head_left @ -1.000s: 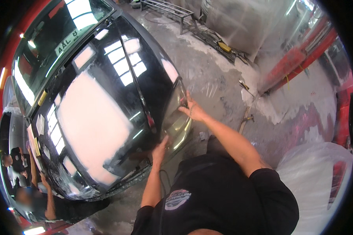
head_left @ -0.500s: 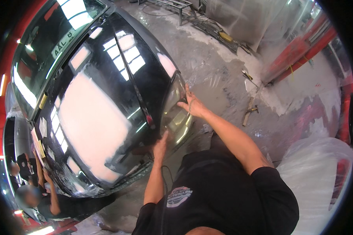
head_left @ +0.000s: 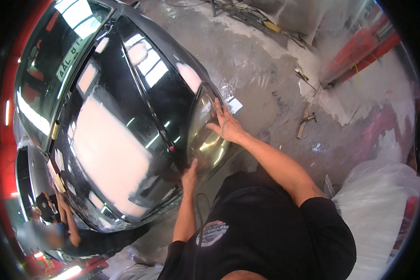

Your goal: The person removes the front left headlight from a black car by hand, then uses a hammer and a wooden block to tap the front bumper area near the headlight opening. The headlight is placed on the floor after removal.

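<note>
My one head camera looks steeply down from above my chest, close over the car's front corner, its fisheye bending the floor toward the rim.

Another person crouching at my 8 o'clock; wood stick on wet concrete floor, 2 o'clock; plastic-wrapped bundle, 4 o'clock.

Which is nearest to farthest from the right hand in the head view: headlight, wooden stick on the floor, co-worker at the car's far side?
From the right hand:
1. Headlight: under the fingers, touching.
2. Wooden stick: on the concrete floor, to the right.
3. Co-worker: lower left, across the black hood.
</note>
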`<action>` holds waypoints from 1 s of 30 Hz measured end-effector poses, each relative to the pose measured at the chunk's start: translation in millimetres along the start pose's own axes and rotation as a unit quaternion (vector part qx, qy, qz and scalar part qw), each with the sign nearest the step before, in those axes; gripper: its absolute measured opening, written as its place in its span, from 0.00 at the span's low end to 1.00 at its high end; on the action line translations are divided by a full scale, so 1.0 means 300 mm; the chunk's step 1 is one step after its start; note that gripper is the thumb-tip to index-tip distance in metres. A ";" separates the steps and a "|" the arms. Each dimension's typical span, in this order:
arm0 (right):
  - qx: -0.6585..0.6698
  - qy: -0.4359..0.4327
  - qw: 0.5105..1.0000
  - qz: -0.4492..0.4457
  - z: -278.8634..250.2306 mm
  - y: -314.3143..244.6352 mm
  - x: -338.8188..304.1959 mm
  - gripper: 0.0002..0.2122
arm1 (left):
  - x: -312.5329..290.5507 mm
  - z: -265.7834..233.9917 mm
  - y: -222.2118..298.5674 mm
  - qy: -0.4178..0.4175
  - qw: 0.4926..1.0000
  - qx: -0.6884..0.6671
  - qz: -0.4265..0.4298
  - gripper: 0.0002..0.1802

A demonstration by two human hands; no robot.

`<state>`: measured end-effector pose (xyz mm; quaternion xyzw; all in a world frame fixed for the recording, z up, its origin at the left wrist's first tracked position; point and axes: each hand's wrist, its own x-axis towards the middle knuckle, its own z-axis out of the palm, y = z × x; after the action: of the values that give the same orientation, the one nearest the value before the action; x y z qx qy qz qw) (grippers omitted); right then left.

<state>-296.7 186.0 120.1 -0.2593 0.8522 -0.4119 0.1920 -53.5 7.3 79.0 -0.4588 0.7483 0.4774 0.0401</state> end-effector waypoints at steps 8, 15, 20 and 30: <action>0.027 0.023 0.999 -0.011 0.015 0.024 -0.003 0.52 | -0.022 -0.004 0.023 0.009 1.000 0.003 0.020 0.42; 0.006 0.025 1.000 0.001 0.014 0.018 0.001 0.53 | -0.034 -0.019 0.067 0.003 0.998 0.032 -0.051 0.49; 0.032 0.011 0.999 0.010 0.010 0.020 -0.003 0.53 | -0.014 -0.024 0.042 -0.003 0.998 0.044 -0.049 0.53; 0.077 0.009 0.996 0.040 0.006 0.022 -0.009 0.52 | -0.011 -0.019 0.051 -0.001 0.998 0.044 -0.041 0.56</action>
<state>-295.4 189.9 114.0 -0.2054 0.8292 -0.4709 0.2204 -60.5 7.1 94.1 -0.4864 0.7490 0.4427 0.0805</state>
